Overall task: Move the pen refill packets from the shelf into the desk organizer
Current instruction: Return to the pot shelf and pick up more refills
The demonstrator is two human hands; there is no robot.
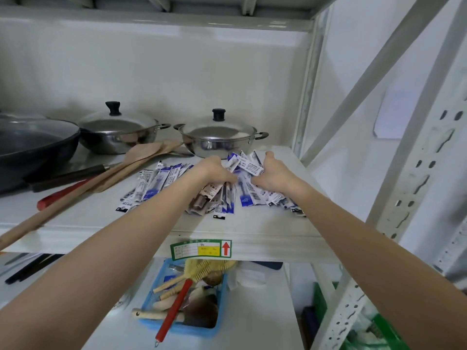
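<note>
Several blue-and-white pen refill packets [154, 184] lie spread over the white metal shelf [151, 223], in front of two steel pots. My left hand [214, 170] curls its fingers round a bunch of packets [212, 198] near the middle of the pile. My right hand [273, 173] grips another bunch [255, 197] beside it, and some packet tops stick up between the two hands. A further group of packets lies loose to the left of my left arm. No desk organizer is in view.
Two lidded steel pots [219, 137] stand at the back, a dark wok [32, 145] at the left. Wooden spatulas [141, 157] and a red-handled tool [60, 195] lie left of the packets. A blue basket [182, 301] of utensils sits on the lower shelf. The rack's upright post [414, 173] rises at the right.
</note>
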